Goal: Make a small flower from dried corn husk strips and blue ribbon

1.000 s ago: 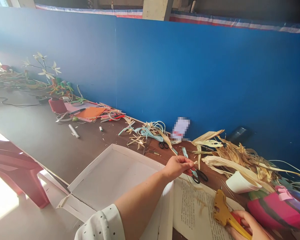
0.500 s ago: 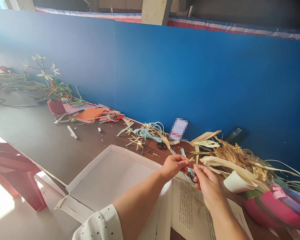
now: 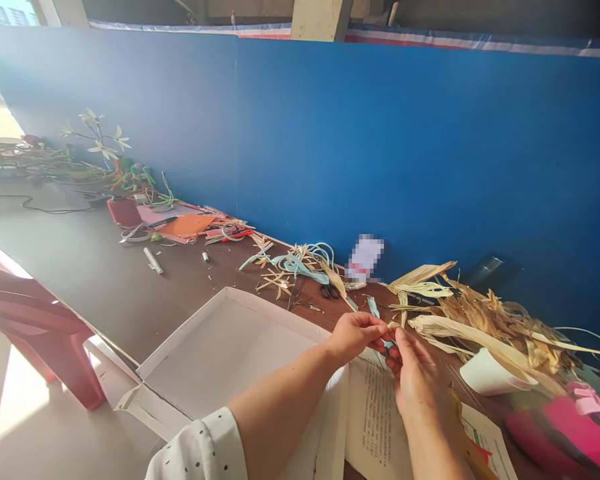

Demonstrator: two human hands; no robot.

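Through the head camera I take clock directions from where the fingertips meet. The brown table (image 3: 190, 293) runs along the blue partition (image 3: 405, 147). A shallow white cardboard tray (image 3: 230, 353) lies between eight and nine, dried corn husks (image 3: 480, 313) at three, a printed sheet (image 3: 373, 420) at six, a tilted white cup (image 3: 490, 373) just before four. The left hand (image 3: 357, 333) pinches a small pale husk piece (image 3: 393, 325) between thumb and forefinger; the right hand (image 3: 415, 367) has its thumb against it, but I can't tell whether its fingers close on it. My worry is uneven pressure: so thin and brittle a piece could split or slip. A yellow glue gun (image 3: 463, 437) shows partly, between four and five, close beside the right forearm; careless backing-off could knock it, or burn skin if its tip is hot.
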